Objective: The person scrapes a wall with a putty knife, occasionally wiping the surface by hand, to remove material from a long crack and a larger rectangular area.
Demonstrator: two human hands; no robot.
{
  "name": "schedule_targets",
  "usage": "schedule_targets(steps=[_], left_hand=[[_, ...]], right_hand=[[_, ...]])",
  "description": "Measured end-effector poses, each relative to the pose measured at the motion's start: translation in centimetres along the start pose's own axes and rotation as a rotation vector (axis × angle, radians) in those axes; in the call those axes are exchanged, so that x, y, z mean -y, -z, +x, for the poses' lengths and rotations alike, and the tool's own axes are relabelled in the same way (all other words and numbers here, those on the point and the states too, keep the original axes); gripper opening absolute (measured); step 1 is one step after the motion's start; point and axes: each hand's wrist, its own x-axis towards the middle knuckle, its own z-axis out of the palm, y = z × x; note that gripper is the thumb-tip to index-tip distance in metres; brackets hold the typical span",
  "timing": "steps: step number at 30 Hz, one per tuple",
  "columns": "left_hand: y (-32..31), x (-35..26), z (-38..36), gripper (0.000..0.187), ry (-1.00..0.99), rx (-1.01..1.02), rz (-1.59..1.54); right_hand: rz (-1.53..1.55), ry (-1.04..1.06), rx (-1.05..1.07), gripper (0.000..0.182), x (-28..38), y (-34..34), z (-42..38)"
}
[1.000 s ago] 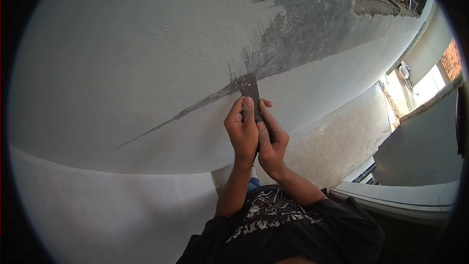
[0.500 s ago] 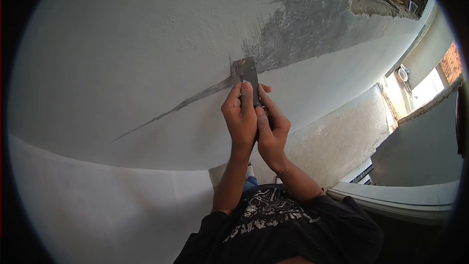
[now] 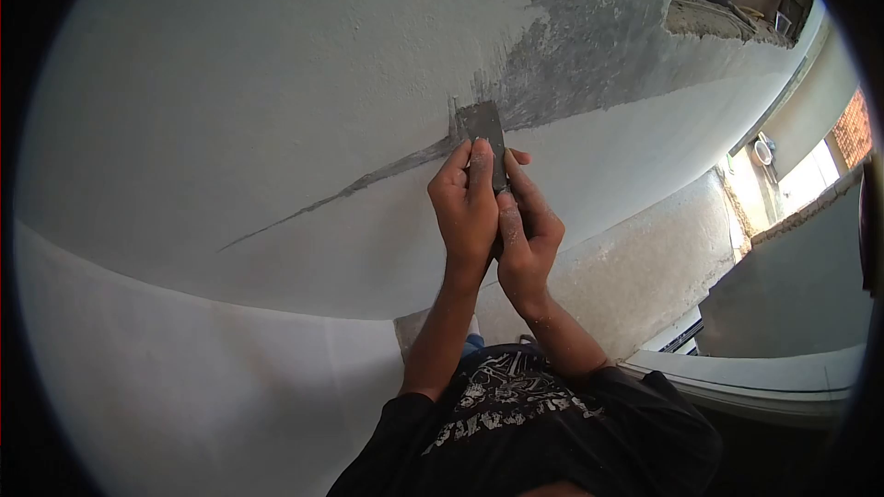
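Both my hands grip a flat, dark grey rectangular scraper (image 3: 486, 122), its far end against the pale wall (image 3: 304, 110). My left hand (image 3: 465, 212) is closed around its left side, thumb laid along its face. Lower down and to the right, my right hand (image 3: 531, 244) closes on it with the thumb pressed near its lower end. Pale dust coats the fingers, and the scraper's handle end is hidden by the hands. The scraper meets the lower left of a dark grey patch (image 3: 589, 55), where a thin tapering grey streak (image 3: 368, 179) runs down to the left.
A rough-edged opening (image 3: 704, 18) breaks the wall at upper right. Below right are a dusty floor (image 3: 635, 248), a grey panel-like surface (image 3: 792, 276) and a white ledge (image 3: 755, 373). A white bucket (image 3: 762, 151) stands far right, in a bright area.
The view has shifted slightly, so wall marks and hands appear farther right. Both hands keep their hold on the scraper, which stays at nearly the same spot on the wall.
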Motion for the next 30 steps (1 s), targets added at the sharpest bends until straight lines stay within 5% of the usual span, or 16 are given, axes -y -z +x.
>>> schedule_targets(steps=[5,11,14,18,22,26,30], left_hand=[[1.1,3.4,-0.4,0.029,-0.047,-0.013,0.104],[0.1,0.7,0.0,0.030,-0.020,-0.007,-0.032],[0.8,2.8,0.4,0.031,-0.098,0.021,0.063],[-0.7,-2.2,2.2,0.030,-0.063,0.016,-0.009],[0.1,0.6,0.7,0.028,-0.111,-0.002,0.068],[-0.7,-1.2,1.0,0.029,-0.057,-0.001,0.000],[-0.2,0.4,1.1,0.029,-0.088,-0.013,0.062]], right_hand=[[-0.074,0.046,-0.013,0.045,-2.7,-0.1,0.2],[-0.088,-0.039,-0.002,0.046,-1.2,-0.1,0.1],[-0.070,0.116,-0.029,0.046,-2.2,-0.6,1.1],[-0.037,0.041,-0.001,0.045,0.8,-1.1,2.0],[-0.115,0.189,-0.006,0.045,-1.0,-0.6,1.2],[-0.076,0.048,-0.007,0.044,0.7,-0.3,1.0],[-0.151,0.151,-0.001,0.043,-0.8,-0.1,1.0]])
